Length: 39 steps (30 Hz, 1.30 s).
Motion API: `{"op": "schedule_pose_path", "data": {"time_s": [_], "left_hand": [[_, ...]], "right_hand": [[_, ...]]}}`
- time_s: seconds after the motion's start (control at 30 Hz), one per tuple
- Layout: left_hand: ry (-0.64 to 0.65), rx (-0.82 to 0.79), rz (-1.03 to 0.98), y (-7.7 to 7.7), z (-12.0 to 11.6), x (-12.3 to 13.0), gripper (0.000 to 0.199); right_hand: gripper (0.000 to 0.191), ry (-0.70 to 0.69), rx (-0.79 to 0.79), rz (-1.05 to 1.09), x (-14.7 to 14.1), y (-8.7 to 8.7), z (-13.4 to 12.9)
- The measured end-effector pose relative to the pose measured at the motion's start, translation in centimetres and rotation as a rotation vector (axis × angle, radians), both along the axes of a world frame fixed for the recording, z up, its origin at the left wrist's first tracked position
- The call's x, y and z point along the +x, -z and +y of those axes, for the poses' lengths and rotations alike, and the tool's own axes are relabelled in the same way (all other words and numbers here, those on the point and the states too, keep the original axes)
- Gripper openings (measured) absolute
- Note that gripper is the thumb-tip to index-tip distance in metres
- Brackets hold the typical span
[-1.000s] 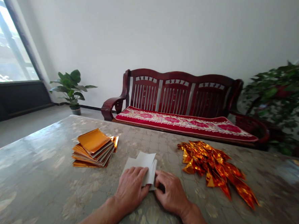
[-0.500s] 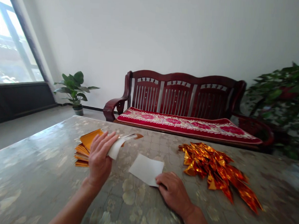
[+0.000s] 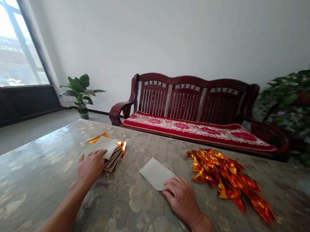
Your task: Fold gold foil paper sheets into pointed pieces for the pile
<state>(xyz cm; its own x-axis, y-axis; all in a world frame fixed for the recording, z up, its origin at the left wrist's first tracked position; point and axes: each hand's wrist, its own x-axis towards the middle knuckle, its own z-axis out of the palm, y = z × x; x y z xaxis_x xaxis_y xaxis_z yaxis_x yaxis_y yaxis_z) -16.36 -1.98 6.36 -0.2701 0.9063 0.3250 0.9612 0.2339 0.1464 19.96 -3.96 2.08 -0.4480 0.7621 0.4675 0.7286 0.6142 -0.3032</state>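
Observation:
My left hand (image 3: 91, 166) rests at the near left edge of a stack of foil paper sheets (image 3: 113, 159). Its fingers are stretched out, apart from the thumb, and the fingertips touch the white top sheet (image 3: 102, 146). Gold foil shows at the stack's back and right side. Near the table's middle, a single sheet of paper (image 3: 155, 172) lies white side up. My right hand (image 3: 180, 196) pinches its near right corner, with the fingers closed over it. On the right lies a loose pile of folded orange-gold foil pieces (image 3: 223, 176).
The table (image 3: 127, 219) has a glossy floral cover. Behind it stands a dark red wooden bench (image 3: 184, 100) with a red patterned cushion (image 3: 196, 129). A potted plant (image 3: 80, 90) is at the left, and a larger leafy plant (image 3: 295, 100) at the right.
My left hand has moved left and let the raised sheets down; the stack now shows a white sheet on top instead of gold. My right hand keeps hold of the single sheet, which has turned slightly.

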Motion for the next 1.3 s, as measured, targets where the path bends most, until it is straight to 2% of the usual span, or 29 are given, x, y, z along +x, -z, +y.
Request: {"op": "schedule_pose_path", "data": {"time_s": [0.13,0.23,0.3,0.37,0.43,0.5,0.57,0.6,0.7,0.83,0.93,1.1,1.3], "left_hand": [[0.018,-0.106,-0.038,-1.0,-0.2,0.3,0.049],[0.040,-0.018,0.041,-1.3,-0.3,1.4,0.060],[0.178,0.086,0.029,-1.2,-0.5,3.3,0.059],[0.416,0.108,-0.106,-0.6,-0.8,6.0,0.049],[0.565,0.015,-0.306,0.3,-1.4,9.4,0.040],[0.698,-0.121,-0.466,1.4,-2.0,12.7,0.046],[0.775,-0.171,-0.512,2.4,-2.4,15.1,0.054],[0.791,-0.174,-0.512,2.8,-2.4,16.0,0.054],[0.801,-0.195,-0.526,3.6,-1.8,16.9,0.020],[0.687,-0.141,-0.698,4.3,-0.6,16.3,0.019],[0.705,-0.105,-0.804,4.7,-0.5,15.9,0.019],[0.697,-0.109,-0.619,4.6,-0.9,15.8,0.014],[0.682,-0.101,-0.485,4.1,-0.8,15.9,0.014]], "right_hand": [[0.011,0.104,-0.060,0.023,0.3,0.4,0.3],[0.011,0.159,-0.067,0.057,0.5,0.8,0.7],[0.011,0.171,-0.051,0.059,0.5,0.9,0.8],[0.010,0.165,-0.038,0.060,0.3,1.0,0.8],[0.010,0.155,-0.039,0.072,0.1,1.0,0.6],[0.012,0.149,-0.056,0.090,-0.2,0.8,0.3],[0.014,0.139,-0.082,0.124,-0.4,0.6,0.1],[0.013,0.129,-0.099,0.148,-0.5,0.5,-0.1],[0.003,0.103,-0.139,0.199,-0.4,-0.1,-0.3],[0.021,0.115,-0.144,0.166,0.3,-0.7,-0.2],[0.010,0.140,-0.121,0.143,1.1,-0.5,0.2],[0.010,0.110,-0.062,0.103,1.8,0.1,0.7],[0.010,0.169,-0.114,0.137,1.6,0.1,0.6]]}}
